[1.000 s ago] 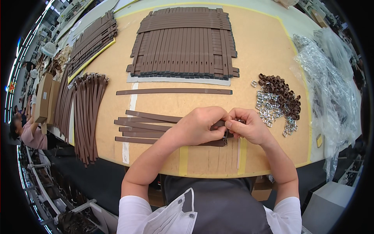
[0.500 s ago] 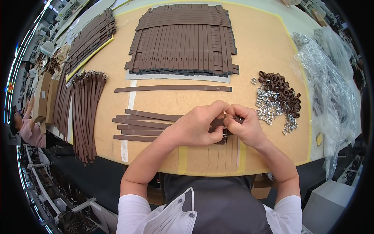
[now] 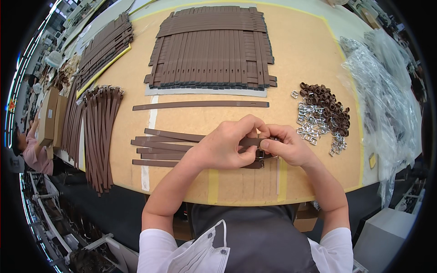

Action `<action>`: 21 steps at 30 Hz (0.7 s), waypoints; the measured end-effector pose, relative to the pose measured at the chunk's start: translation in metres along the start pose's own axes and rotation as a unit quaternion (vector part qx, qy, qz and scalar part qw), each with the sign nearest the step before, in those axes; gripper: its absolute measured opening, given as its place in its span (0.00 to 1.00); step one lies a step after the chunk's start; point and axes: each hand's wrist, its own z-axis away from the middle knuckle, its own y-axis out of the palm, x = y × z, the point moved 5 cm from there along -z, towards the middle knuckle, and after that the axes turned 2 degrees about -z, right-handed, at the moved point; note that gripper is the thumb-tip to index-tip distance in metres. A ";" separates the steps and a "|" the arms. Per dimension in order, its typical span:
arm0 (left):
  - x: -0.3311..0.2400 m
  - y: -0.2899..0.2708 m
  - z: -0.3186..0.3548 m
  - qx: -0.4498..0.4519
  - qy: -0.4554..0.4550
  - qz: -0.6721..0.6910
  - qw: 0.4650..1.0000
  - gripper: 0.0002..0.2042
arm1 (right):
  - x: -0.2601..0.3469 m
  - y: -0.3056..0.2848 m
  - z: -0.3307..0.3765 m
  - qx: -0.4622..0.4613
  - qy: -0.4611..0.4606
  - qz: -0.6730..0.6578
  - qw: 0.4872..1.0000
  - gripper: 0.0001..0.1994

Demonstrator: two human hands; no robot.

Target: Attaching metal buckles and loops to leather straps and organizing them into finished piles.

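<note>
Both my hands meet over the near middle of the table, around a brown belt strap [image 3: 249,142]. My left hand [image 3: 227,144] pinches it from the left, thumb curled beneath. From the right, my right hand [image 3: 291,144] has thumb and fingers closed on the strap's end, which they partly hide. Just under the fingertips shows a metal buckle [image 3: 260,154]; whether it belongs to the held strap or to one below I cannot tell. Several brown straps [image 3: 159,156] lie fanned out under my left hand and wrist. Farther off, a single strap [image 3: 200,105] lies crosswise.
A big stack of brown straps [image 3: 207,50] fills the far middle. Buckled straps [image 3: 98,136] hang over the left edge. At right lie silver buckles [image 3: 309,119], brown loops [image 3: 330,107] and clear plastic wrap [image 3: 387,100]. A person [image 3: 36,148] handles a cardboard box [image 3: 48,116] at far left.
My right thumb and fingers have shifted slightly left and straightened over the strap's end. More of the strap shows between my hands. The surrounding piles look the same.
</note>
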 end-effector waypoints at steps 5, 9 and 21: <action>0.006 0.005 -0.001 -0.016 0.027 0.005 0.999 0.15 | -0.002 0.004 -0.004 -0.034 -0.070 0.042 0.996 0.07; 0.014 -0.007 -0.004 -0.017 -0.003 -0.024 1.000 0.12 | 0.020 -0.020 -0.007 -0.085 -0.110 0.193 0.971 0.08; 0.048 -0.013 -0.009 0.049 -0.068 -0.206 0.975 0.09 | 0.038 -0.118 -0.004 -0.354 -0.176 0.575 0.717 0.06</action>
